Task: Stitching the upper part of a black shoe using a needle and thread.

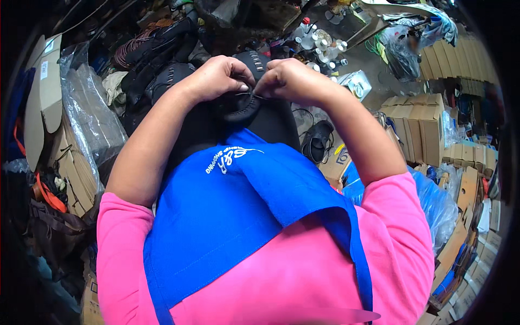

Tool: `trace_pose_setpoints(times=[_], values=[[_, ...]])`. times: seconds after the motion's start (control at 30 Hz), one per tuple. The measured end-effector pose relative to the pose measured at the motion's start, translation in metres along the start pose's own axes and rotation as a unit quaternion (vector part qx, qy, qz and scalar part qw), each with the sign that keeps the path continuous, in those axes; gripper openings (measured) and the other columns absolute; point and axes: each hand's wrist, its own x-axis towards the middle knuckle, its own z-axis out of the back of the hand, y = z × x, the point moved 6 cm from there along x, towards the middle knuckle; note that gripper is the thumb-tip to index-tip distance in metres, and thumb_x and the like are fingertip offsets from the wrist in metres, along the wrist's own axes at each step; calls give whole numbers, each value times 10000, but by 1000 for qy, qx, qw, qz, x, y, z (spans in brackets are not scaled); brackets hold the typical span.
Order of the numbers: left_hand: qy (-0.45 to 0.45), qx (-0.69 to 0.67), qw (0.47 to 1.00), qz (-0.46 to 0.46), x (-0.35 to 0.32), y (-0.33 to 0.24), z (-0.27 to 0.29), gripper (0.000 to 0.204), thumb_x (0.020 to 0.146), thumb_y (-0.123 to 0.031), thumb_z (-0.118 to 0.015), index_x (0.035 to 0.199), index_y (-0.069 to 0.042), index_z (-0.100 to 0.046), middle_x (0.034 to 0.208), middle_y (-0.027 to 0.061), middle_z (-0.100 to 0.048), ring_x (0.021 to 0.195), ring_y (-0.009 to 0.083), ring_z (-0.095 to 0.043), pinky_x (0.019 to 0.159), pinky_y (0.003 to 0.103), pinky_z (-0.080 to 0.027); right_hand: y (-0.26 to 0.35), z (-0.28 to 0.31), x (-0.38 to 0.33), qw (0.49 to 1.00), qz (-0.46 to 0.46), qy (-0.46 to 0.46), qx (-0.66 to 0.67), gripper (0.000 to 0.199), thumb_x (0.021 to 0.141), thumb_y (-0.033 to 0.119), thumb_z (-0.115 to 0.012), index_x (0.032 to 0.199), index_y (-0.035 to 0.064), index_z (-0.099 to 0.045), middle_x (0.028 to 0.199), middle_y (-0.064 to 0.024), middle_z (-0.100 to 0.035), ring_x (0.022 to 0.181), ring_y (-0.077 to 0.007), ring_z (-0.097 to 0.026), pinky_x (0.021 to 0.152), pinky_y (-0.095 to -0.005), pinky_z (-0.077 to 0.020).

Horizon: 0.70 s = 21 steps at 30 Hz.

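A black shoe [241,115] with pale stitch-like marks along its middle rests on my lap, above the blue apron [238,189]. Over it, my left hand [225,80] is closed in a pinch with its thumb tip showing. My right hand [292,81] comes in from the other side, fingers also pinched together. Between the two hands runs a thin dark cord [246,94], close against the shoe. Both hands seem to grip this cord; its ends are hidden by the fingers.
More black shoes [168,78] lie heaped at the left, and another black shoe [319,138] sits at the right. Small white bottles [325,49] cluster ahead. Stacked cardboard [417,127] stands at the right; clear plastic sheeting [92,108] covers cardboard at the left.
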Motion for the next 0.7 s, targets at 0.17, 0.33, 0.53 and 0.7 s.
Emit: trace_pose_setpoints(times=[0.17, 0.33, 0.53, 0.7], values=[[-186, 223, 956, -53, -22, -18, 7, 209, 749, 1, -681, 955, 3, -647, 981, 95, -652, 852, 173, -628, 787, 298, -491, -22, -10, -7, 994, -16, -39, 105, 175, 786, 118, -696, 936, 31, -679, 804, -39, -639, 725, -138, -594, 691, -294, -480], [-147, 142, 977, 63, -97, -14, 7, 349, 767, -58, -680, 1101, -1, -598, 1038, 152, -650, 931, 227, -642, 825, 333, -485, -51, 6, -55, 879, -93, -56, 464, 290, 849, 327, -652, 907, 43, -650, 776, 0, -610, 668, -68, -506, 629, -213, -425], [-218, 132, 956, 147, -154, 29, 81, 230, 858, -231, -639, 864, -1, -635, 788, 23, -569, 714, 108, -522, 659, 265, -421, -93, 62, -126, 796, 58, -199, 569, 227, 899, 205, -586, 1095, 98, -621, 799, 15, -569, 723, -70, -497, 762, -292, -425], [-242, -490, 822, -157, -103, -33, 48, 360, 991, -340, -417, 748, -85, -487, 758, 34, -463, 881, 191, -564, 884, 354, -410, -85, 13, -110, 967, -150, -185, 85, 244, 871, 293, -628, 931, 65, -692, 825, -80, -661, 722, -171, -589, 736, -295, -462]])
